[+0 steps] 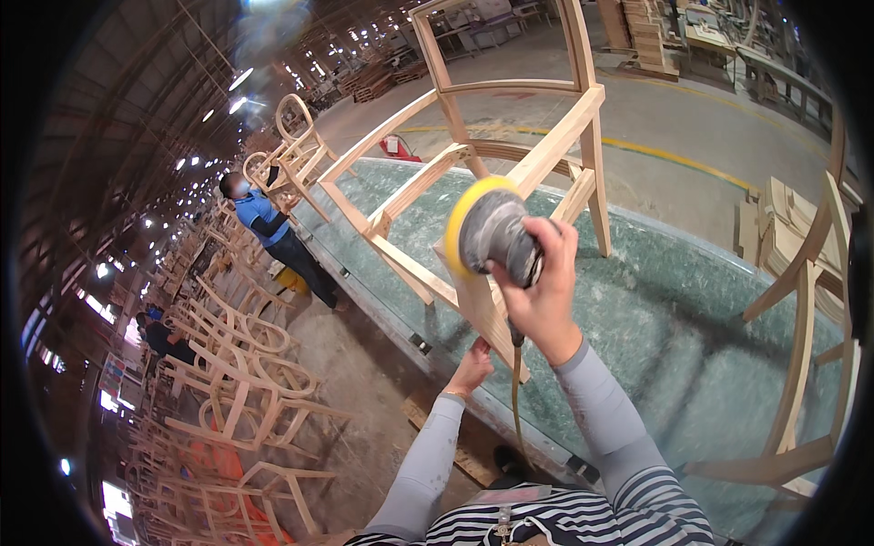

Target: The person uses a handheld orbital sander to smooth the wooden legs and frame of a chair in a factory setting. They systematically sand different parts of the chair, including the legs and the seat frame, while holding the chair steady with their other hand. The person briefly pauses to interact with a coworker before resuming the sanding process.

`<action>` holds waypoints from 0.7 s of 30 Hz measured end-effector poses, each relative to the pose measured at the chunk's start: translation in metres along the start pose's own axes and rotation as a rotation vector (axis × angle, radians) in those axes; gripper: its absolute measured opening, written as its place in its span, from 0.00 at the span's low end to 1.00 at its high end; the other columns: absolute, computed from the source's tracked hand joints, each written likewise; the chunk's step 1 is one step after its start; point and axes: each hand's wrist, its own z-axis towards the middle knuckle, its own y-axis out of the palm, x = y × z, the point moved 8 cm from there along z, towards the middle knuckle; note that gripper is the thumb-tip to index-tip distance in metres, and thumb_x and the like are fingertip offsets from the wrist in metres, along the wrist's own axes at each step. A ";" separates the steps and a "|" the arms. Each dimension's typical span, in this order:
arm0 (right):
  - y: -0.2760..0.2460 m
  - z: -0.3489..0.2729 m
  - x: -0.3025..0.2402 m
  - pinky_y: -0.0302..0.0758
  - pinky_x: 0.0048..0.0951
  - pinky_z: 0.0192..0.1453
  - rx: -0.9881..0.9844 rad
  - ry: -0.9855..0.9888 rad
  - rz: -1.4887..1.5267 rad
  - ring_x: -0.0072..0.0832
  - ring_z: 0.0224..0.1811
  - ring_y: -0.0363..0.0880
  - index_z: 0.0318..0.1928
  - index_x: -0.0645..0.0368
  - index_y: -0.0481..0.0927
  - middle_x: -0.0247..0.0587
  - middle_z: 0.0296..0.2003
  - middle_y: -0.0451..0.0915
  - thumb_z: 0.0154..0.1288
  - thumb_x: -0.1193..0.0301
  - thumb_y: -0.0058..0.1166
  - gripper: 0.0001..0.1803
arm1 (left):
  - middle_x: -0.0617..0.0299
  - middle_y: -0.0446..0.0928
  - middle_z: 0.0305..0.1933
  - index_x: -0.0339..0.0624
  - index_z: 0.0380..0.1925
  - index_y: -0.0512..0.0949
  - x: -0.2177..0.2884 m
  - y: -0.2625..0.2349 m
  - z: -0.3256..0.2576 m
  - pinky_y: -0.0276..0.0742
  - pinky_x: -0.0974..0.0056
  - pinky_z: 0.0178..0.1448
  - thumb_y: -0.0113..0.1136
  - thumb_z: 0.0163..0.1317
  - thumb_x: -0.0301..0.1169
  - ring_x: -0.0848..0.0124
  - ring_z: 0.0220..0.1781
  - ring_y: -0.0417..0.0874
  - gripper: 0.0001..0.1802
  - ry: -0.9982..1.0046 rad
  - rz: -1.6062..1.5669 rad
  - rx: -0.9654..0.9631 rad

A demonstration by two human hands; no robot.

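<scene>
A bare wooden armchair frame (401,257) stands on a long table with a dusty green top (655,337). My right hand (544,296) is closed around the grey body of an orbital sander (492,232) with a yellow-rimmed round pad. The pad faces the near part of the frame; whether it touches the wood cannot be made out. A hose (517,400) hangs from the sander down past the table edge. Lower and to the left, my left hand (472,369) grips the lower end of the frame's near leg (487,318), its fingers partly hidden behind the wood.
Another chair frame (806,300) stands at the table's right end. Across the table's far left, a person in a blue shirt (259,218) handles another chair (296,150). Many chair frames (241,364) crowd the floor at left. Stacked wooden parts (787,223) lie beyond the right edge.
</scene>
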 end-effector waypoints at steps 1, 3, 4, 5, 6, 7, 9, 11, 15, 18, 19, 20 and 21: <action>0.000 0.004 0.001 0.75 0.46 0.50 0.009 -0.009 0.004 0.55 0.53 0.71 0.57 0.54 0.69 0.49 0.51 0.73 0.45 0.76 0.69 0.36 | 0.55 0.60 0.70 0.31 0.69 0.54 -0.002 -0.005 0.000 0.47 0.65 0.77 0.45 0.36 0.11 0.64 0.77 0.54 0.49 0.025 0.045 0.002; 0.000 0.008 0.004 0.73 0.47 0.52 0.029 -0.029 -0.004 0.55 0.54 0.70 0.57 0.54 0.68 0.49 0.51 0.73 0.45 0.76 0.69 0.36 | 0.54 0.62 0.69 0.30 0.68 0.56 -0.003 -0.009 0.004 0.47 0.64 0.77 0.44 0.37 0.10 0.64 0.76 0.56 0.47 0.071 0.130 -0.005; 0.002 0.004 0.007 0.71 0.47 0.55 0.001 0.001 0.004 0.54 0.56 0.68 0.58 0.54 0.67 0.49 0.52 0.72 0.46 0.77 0.69 0.37 | 0.53 0.62 0.69 0.30 0.67 0.57 -0.005 -0.009 0.005 0.47 0.64 0.77 0.44 0.37 0.10 0.63 0.76 0.56 0.46 0.069 0.102 -0.001; 0.001 0.002 0.002 0.72 0.46 0.55 -0.004 -0.031 -0.008 0.54 0.56 0.68 0.58 0.54 0.67 0.49 0.52 0.72 0.46 0.77 0.68 0.37 | 0.53 0.63 0.68 0.30 0.66 0.58 -0.008 -0.009 0.005 0.47 0.64 0.77 0.44 0.38 0.10 0.63 0.76 0.57 0.45 0.067 0.075 0.003; 0.002 -0.001 -0.005 0.72 0.46 0.55 -0.008 -0.057 -0.015 0.54 0.56 0.69 0.58 0.54 0.67 0.50 0.52 0.72 0.46 0.77 0.68 0.36 | 0.52 0.64 0.68 0.30 0.65 0.59 -0.009 -0.010 0.002 0.47 0.64 0.77 0.44 0.38 0.10 0.62 0.76 0.57 0.44 0.060 0.053 0.013; 0.002 -0.002 -0.009 0.72 0.46 0.54 -0.012 -0.082 -0.021 0.54 0.55 0.69 0.58 0.54 0.67 0.50 0.52 0.71 0.46 0.77 0.68 0.36 | 0.52 0.63 0.68 0.30 0.64 0.59 -0.009 -0.011 0.003 0.48 0.63 0.76 0.44 0.39 0.11 0.62 0.76 0.57 0.43 0.071 0.097 0.011; 0.002 -0.001 0.002 0.72 0.45 0.55 0.027 -0.020 0.004 0.53 0.55 0.69 0.58 0.54 0.67 0.53 0.52 0.70 0.46 0.77 0.68 0.36 | 0.52 0.63 0.68 0.29 0.63 0.60 -0.008 -0.011 0.008 0.48 0.63 0.76 0.44 0.39 0.11 0.61 0.76 0.57 0.41 0.095 0.186 0.008; 0.000 0.002 0.009 0.72 0.45 0.55 0.057 0.018 -0.008 0.53 0.55 0.70 0.58 0.54 0.67 0.54 0.52 0.70 0.46 0.77 0.68 0.37 | 0.52 0.64 0.68 0.29 0.63 0.60 -0.009 -0.011 0.007 0.48 0.63 0.76 0.45 0.39 0.11 0.61 0.76 0.57 0.41 0.119 0.141 0.005; 0.004 -0.001 -0.007 0.71 0.45 0.55 0.020 -0.074 -0.040 0.54 0.55 0.69 0.59 0.55 0.66 0.53 0.51 0.70 0.47 0.77 0.68 0.37 | 0.51 0.65 0.67 0.28 0.64 0.59 -0.011 -0.012 0.004 0.48 0.63 0.77 0.44 0.40 0.11 0.60 0.76 0.57 0.42 0.102 0.161 0.017; 0.004 0.002 -0.001 0.69 0.46 0.57 0.064 -0.025 -0.016 0.52 0.57 0.67 0.59 0.56 0.66 0.52 0.52 0.69 0.47 0.77 0.68 0.36 | 0.51 0.64 0.67 0.29 0.64 0.57 -0.009 -0.011 0.006 0.47 0.62 0.77 0.44 0.40 0.11 0.60 0.77 0.56 0.43 0.108 0.191 -0.011; 0.001 0.006 0.004 0.69 0.46 0.57 0.091 0.000 -0.004 0.52 0.57 0.67 0.59 0.57 0.66 0.51 0.52 0.69 0.47 0.77 0.68 0.36 | 0.51 0.63 0.68 0.29 0.65 0.57 -0.010 -0.009 0.007 0.47 0.63 0.77 0.44 0.40 0.11 0.60 0.77 0.55 0.43 0.102 0.151 -0.009; -0.001 0.008 0.006 0.68 0.46 0.58 0.114 -0.008 -0.023 0.51 0.58 0.66 0.58 0.57 0.66 0.52 0.52 0.69 0.48 0.77 0.67 0.36 | 0.51 0.62 0.68 0.29 0.65 0.57 -0.011 -0.007 0.008 0.47 0.63 0.77 0.45 0.40 0.11 0.60 0.77 0.54 0.43 0.095 0.111 -0.007; -0.002 0.008 0.008 0.68 0.46 0.59 0.112 0.004 -0.020 0.51 0.58 0.66 0.58 0.57 0.66 0.51 0.52 0.69 0.48 0.77 0.67 0.36 | 0.51 0.62 0.69 0.29 0.65 0.57 -0.011 -0.008 0.007 0.47 0.63 0.77 0.45 0.40 0.11 0.61 0.77 0.54 0.43 0.090 0.073 0.003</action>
